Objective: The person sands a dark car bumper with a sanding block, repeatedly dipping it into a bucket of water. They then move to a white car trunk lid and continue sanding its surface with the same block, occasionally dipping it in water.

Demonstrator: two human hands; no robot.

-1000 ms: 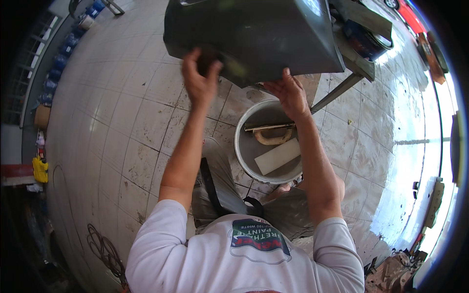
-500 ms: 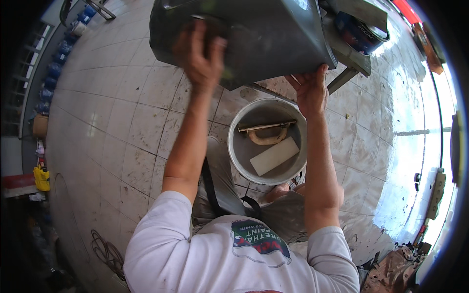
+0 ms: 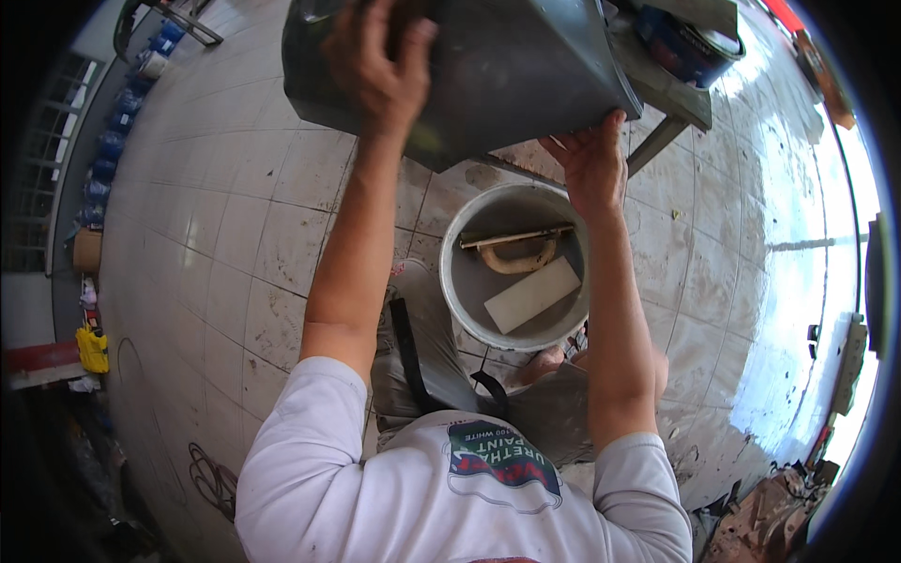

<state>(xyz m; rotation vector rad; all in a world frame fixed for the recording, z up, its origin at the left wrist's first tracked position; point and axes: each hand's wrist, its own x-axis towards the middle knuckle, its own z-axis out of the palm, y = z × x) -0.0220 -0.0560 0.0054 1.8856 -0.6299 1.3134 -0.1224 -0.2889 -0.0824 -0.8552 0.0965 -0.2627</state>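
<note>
A large dark grey, smooth panel [image 3: 511, 80] with a bent shape hangs over the far edge of the view. Against its left part presses my left hand [image 3: 389, 80], with fingers curled; a dark thing seems to lie under them, but blur and the frame's edge hide what it is. My right hand [image 3: 596, 167] grips the panel's lower right corner from below, thumb on the edge. Below the panel stands a round pale tub [image 3: 450, 291]. Inside lie a flat tool with a curved, light-coloured handle [image 3: 511, 266] and a white rectangular block [image 3: 533, 296].
A worn bench [image 3: 690, 105] bears a dark blue can [image 3: 678, 52] beside the panel. Blue bottles [image 3: 110, 145] line the left wall, with a yellow bag-like thing [image 3: 92, 349] nearer. A coiled cable [image 3: 214, 483] lies on the tiled floor; clutter [image 3: 765, 525] fills the lower right.
My left hand has slid farther up the panel, away from me. My right hand keeps its hold at the corner. The panel sits slightly higher in the view.
</note>
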